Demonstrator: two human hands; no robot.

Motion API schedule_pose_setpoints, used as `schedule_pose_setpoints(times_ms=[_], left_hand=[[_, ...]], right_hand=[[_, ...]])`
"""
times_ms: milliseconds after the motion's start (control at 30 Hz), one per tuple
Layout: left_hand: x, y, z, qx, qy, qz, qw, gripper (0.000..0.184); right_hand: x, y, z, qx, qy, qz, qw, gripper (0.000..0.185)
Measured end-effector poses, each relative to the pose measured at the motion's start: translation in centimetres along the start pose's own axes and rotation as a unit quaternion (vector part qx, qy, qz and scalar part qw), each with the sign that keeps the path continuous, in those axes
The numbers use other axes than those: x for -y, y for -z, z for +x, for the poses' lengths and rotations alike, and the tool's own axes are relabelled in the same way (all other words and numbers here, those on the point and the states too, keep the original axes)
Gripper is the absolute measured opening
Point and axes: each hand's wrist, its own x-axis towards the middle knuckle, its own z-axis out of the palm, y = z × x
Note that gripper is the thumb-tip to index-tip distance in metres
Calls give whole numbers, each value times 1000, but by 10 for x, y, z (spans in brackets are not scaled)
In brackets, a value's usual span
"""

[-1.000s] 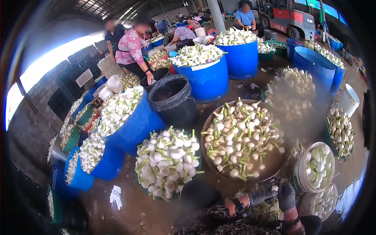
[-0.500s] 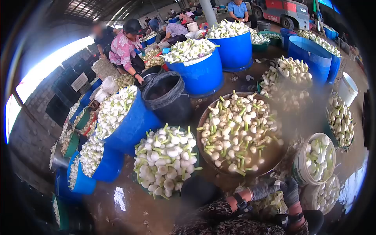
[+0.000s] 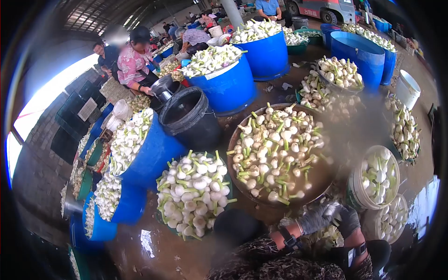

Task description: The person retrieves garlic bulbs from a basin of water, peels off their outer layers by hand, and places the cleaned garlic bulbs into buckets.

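Note:
My left hand (image 3: 313, 220), in a grey glove, and my right hand (image 3: 348, 221), gloved alike, meet low at the right. Both are closed around a pale garlic bulb (image 3: 332, 210), mostly hidden by the fingers. Below them lies a pile of garlic peelings (image 3: 327, 239). Just beyond is a wide round tub (image 3: 230, 156) of murky water with long-stemmed garlic floating in it. A white bucket (image 3: 353, 189) of cleaned bulbs stands right of my hands, with another container of bulbs beneath it. Left of the tub rises a heap of white garlic (image 3: 193, 193).
Blue barrels (image 3: 224, 88) piled with garlic line the left and back. A black bucket (image 3: 192, 122) stands before a person in a pink shirt (image 3: 132, 65), who handles a metal pot (image 3: 163, 87). An empty white bucket (image 3: 407, 89) and a forklift (image 3: 322, 10) are farther right.
The view has shifted slightly. The person in pink has raised and tipped the metal pot by the black bucket. My hands stay together, the pale bulb showing a little more between them.

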Motion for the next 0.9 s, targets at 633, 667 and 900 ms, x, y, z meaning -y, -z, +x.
schedule_pose_setpoints(times_ms=[633, 667, 900], left_hand=[[-20, -11, 25, 26, 56, -458, 887, 54], [-18, -14, 27, 30, 50, -448, 892, 54], [-4, -29, 32, -11, 56, -314, 948, 56]], right_hand=[[-36, 44, -23, -136, -40, -202, 969, 45], [-36, 42, -23, -132, -40, -201, 970, 45], [-9, 30, -17, -118, -37, 175, 977, 29]])
